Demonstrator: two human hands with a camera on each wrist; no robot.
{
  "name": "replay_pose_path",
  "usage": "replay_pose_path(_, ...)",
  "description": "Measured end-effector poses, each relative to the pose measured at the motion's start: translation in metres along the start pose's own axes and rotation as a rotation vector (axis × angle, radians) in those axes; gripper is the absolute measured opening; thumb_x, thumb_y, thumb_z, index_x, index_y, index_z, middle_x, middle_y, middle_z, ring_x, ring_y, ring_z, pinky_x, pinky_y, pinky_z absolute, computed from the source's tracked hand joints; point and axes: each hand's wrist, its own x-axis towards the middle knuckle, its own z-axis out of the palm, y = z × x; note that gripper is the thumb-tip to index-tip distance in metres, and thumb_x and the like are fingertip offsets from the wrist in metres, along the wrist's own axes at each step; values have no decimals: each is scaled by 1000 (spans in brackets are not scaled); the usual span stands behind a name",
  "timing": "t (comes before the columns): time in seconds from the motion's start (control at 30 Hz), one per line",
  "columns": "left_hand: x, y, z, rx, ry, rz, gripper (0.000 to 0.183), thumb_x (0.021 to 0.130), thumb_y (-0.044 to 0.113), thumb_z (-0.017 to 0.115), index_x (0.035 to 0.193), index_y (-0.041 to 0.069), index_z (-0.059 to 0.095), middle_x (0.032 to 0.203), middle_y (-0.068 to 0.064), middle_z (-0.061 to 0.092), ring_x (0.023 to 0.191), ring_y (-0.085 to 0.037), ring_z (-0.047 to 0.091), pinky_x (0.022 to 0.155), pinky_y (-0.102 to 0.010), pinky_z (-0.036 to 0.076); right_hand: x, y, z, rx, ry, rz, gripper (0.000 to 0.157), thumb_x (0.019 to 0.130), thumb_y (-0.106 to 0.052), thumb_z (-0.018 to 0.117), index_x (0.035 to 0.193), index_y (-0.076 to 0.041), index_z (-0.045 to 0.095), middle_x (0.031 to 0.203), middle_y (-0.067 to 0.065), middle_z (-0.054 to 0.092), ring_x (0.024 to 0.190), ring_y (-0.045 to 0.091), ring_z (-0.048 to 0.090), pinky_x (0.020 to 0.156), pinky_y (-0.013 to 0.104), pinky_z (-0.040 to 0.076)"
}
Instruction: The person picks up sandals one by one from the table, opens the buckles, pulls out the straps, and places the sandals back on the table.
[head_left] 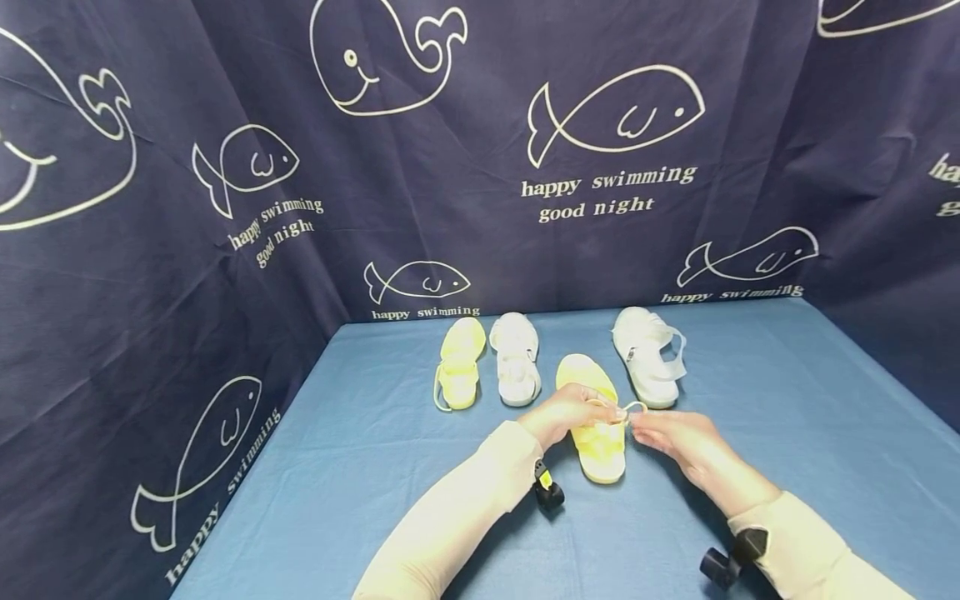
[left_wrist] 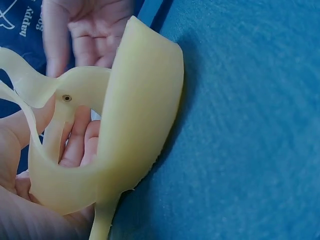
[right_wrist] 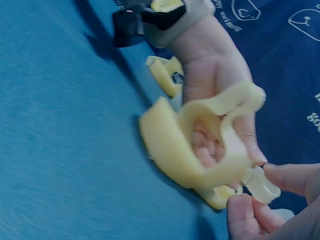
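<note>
A yellow sandal [head_left: 602, 467] lies on the blue cloth in front of me, toe pointing away. My left hand [head_left: 570, 412] reaches over it from the left and grips its ankle strap [left_wrist: 65, 192]; in the left wrist view its fingers show through the strap opening. My right hand [head_left: 684, 442] is at the sandal's right side. In the right wrist view its thumb and fingers [right_wrist: 240, 212] pinch at the strap's loose end [right_wrist: 262, 186], close to my left thumb. The exact contact around the small fastening is partly hidden.
Behind stand another yellow sandal [head_left: 459, 367], a white sandal [head_left: 517, 358] beside it, and a second white sandal [head_left: 648, 358] to the right with its strap sticking out. A dark patterned curtain [head_left: 480, 200] rises behind the blue-covered table [head_left: 337, 467].
</note>
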Motion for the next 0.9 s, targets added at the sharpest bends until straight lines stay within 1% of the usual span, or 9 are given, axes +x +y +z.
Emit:
replay_pose_path(0.17, -2, 1, -1, -11, -17, -7, 20, 85, 12, 74, 101, 2, 74, 95, -9, 75, 73, -2, 62, 69, -17, 49, 3, -6, -2, 10, 8, -35, 8, 88, 4, 64, 91, -4, 66, 81, -3, 71, 77, 7, 69, 77, 23, 58)
replay_pose_path(0.3, -4, 2, 0, -11, -16, -8, 20, 84, 13, 74, 101, 2, 75, 95, -9, 75, 73, -2, 61, 68, -17, 49, 3, -7, -2, 48, 25, -29, 16, 89, 6, 62, 85, -9, 68, 79, -4, 71, 75, 6, 69, 76, 23, 58)
replay_pose_path(0.4, -4, 3, 2, -6, -7, -4, 19, 84, 12, 74, 100, 1, 75, 94, -9, 75, 71, -2, 61, 68, -16, 50, 4, -9, -1, 46, 53, -24, 23, 90, 3, 62, 78, -16, 69, 77, -5, 71, 73, 5, 69, 75, 22, 58)
replay_pose_path(0.5, -4, 3, 3, -14, 5, -6, 17, 83, 11, 74, 98, 1, 75, 92, -9, 76, 70, -2, 61, 67, -17, 50, 5, -13, 1, 18, 74, -18, 22, 92, 0, 61, 79, -16, 68, 76, -5, 70, 72, 5, 68, 74, 22, 58)
replay_pose_path(0.57, -4, 3, 3, -14, 8, -8, 16, 83, 12, 75, 96, 2, 76, 91, -9, 76, 70, -3, 62, 67, -17, 49, 6, -14, 0, -28, 91, -12, 16, 92, -2, 61, 83, -13, 69, 75, -5, 69, 71, 5, 67, 73, 21, 58)
replay_pose_path(0.63, -3, 3, 4, -25, 4, -10, 16, 83, 12, 76, 96, 3, 76, 91, -9, 76, 71, -3, 62, 67, -18, 49, 7, -15, -2, -87, 95, -3, 7, 93, -4, 61, 92, -5, 69, 74, -4, 68, 70, 5, 65, 72, 21, 58)
replay_pose_path(0.67, -3, 3, 4, -31, 3, -12, 16, 82, 13, 76, 95, 3, 76, 91, -9, 76, 71, -4, 62, 67, -18, 49, 7, -16, -3, -119, 93, 2, 9, 93, -5, 61, 97, -1, 67, 74, -4, 67, 70, 5, 65, 71, 21, 58)
replay_pose_path(0.8, -4, 3, 3, -43, -1, -12, 16, 83, 12, 76, 96, 3, 76, 91, -9, 76, 72, -4, 63, 67, -18, 50, 7, -17, -10, -220, 36, 20, 30, 93, -6, 61, 115, 13, 57, 79, -5, 67, 72, 6, 66, 73, 22, 58)
replay_pose_path(0.9, -4, 2, 3, -46, 3, -5, 17, 82, 13, 76, 96, 4, 76, 91, -6, 76, 72, -4, 62, 67, -18, 49, 6, -17, -14, -290, -6, 26, 36, 92, -10, 64, 119, 13, 56, 83, -7, 69, 76, 6, 67, 75, 23, 57)
